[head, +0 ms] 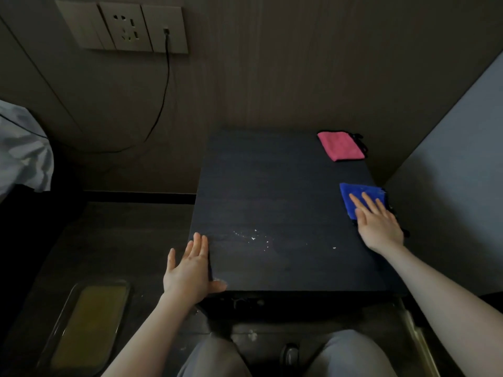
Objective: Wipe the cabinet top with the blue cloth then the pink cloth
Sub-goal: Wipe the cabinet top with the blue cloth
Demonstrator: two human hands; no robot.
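The dark cabinet top (277,191) fills the middle of the view, with white crumbs (253,238) scattered near its front. A folded blue cloth (359,194) lies at the right edge. My right hand (377,224) rests flat on the cloth's near part, fingers straight. A folded pink cloth (340,145) lies at the far right corner, untouched. My left hand (190,270) lies against the cabinet's left front edge, fingers straight along the side and thumb at the front corner.
A wall socket panel (122,25) with a black cable (163,85) hangs at the upper left. A white bedsheet (21,151) shows at the left. A yellowish tray (87,325) lies on the floor at lower left. A grey wall (457,172) stands close on the right.
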